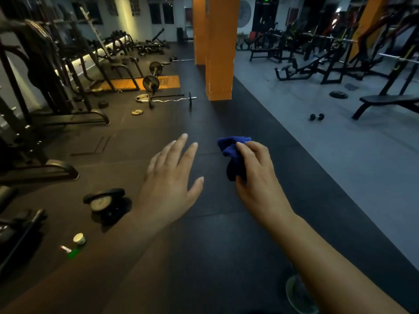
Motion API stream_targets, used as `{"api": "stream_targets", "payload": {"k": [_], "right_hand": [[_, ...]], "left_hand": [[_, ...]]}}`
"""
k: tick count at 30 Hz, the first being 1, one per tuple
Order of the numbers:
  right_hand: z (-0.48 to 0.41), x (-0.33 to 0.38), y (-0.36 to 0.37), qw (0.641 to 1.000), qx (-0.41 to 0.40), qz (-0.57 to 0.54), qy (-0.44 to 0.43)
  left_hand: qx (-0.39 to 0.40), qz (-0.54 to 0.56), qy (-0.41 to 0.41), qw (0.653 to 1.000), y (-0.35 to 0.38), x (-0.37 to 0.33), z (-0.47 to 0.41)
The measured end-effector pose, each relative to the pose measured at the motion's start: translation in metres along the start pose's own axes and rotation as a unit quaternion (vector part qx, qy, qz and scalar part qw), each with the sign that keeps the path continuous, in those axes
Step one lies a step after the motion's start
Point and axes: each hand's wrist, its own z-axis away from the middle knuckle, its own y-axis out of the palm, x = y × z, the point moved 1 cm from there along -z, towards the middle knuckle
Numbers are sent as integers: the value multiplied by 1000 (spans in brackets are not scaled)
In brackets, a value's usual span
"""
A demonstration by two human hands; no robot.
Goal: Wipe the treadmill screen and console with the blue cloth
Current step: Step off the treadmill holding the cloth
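Two bare forearms reach out over a dark rubber gym floor point(215, 245). At right, the right hand point(256, 175) pinches a bunched blue cloth point(233, 157) between thumb and curled fingers; the cloth hangs in the air, its long axis roughly vertical, one crumpled end poking up and away past the fingertips, the other drooping below the thumb. Just beside it, not touching, the left hand point(172, 175) is spread flat, palm down, fingers pointing forward, holding nothing.

Left of the arms, a weight plate point(104, 196) leans on another on the floor, with a small cup point(79, 239) nearer the camera. Farther off lie a curl bar point(170, 99) and a dumbbell point(317, 116). An orange pillar point(220, 48) stands ahead; benches point(390, 99) fill the right.
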Motion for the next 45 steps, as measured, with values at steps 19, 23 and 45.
{"api": "stream_targets", "payload": {"k": [19, 23, 45], "right_hand": [[-172, -251, 259, 986, -94, 135, 16], [-186, -296, 315, 988, -99, 105, 64], [-113, -554, 51, 892, -231, 267, 283]], "left_hand": [[-89, 54, 163, 981, 325, 119, -282], [-39, 85, 132, 987, 381, 152, -303], [49, 193, 411, 890, 501, -269, -461]]}}
